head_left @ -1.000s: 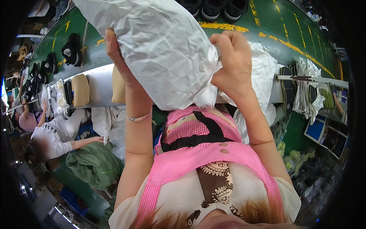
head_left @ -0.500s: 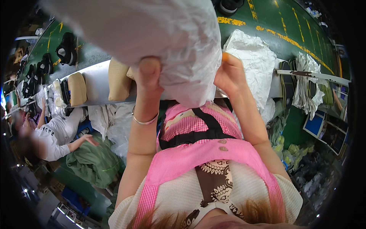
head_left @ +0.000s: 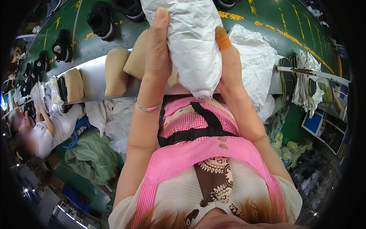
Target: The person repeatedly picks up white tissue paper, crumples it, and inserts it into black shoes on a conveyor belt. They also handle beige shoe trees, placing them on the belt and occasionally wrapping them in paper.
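Note:
A crumpled wad of white tissue paper [head_left: 192, 42] is squeezed into a long roll between both hands, raised above the bench edge. My left hand [head_left: 157, 49] presses its left side with the fingers stretched upward. My right hand [head_left: 228, 57], with an orange plaster on one finger, presses the right side. Behind the hands lie tan shoe-shaped forms [head_left: 116, 70] on the grey bench [head_left: 93, 82].
More crumpled white paper [head_left: 255, 61] lies on the bench to the right. Black shoes [head_left: 100, 20] ride the green conveyor [head_left: 289, 23] beyond. Insoles and paper [head_left: 305, 82] sit far right. Another person [head_left: 36, 131] sits at left; a green cloth heap [head_left: 91, 158] lies below.
The paper was a wide loose sheet held high; both hands have drawn together and compressed it into a narrow roll, lowering it slightly.

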A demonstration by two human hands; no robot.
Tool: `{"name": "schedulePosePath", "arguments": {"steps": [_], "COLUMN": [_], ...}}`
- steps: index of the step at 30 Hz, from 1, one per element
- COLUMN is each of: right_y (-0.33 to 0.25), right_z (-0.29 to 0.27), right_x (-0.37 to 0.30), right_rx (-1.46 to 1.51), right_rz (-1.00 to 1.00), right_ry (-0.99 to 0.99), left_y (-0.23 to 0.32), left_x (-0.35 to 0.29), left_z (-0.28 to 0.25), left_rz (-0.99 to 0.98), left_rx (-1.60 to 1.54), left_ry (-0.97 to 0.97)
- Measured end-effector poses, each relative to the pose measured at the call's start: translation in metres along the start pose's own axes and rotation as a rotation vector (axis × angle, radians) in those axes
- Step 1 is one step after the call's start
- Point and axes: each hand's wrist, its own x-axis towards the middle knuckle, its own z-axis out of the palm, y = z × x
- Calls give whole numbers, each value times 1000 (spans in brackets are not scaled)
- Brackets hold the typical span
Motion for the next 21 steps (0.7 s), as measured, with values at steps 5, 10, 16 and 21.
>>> {"name": "schedulePosePath", "arguments": {"steps": [5,10,16,21], "right_y": [-18,20,36,39], "right_z": [-5,-15,-20,-6], "right_x": [16,30,40,13], "right_rx": [28,-51,-641,-950], "right_rz": [-232,-250,-396,-727], "right_ry": [-36,-18,-51,-207], "left_y": [-29,-51,-53,-49], "left_x": [-9,-21,-22,-6], "left_z": [-22,17,8,-28], "left_rz": [-428,-197,-82,23], "left_rx": [-175,-370,-401,-356], "left_ry": [-302,77,269,453]}}
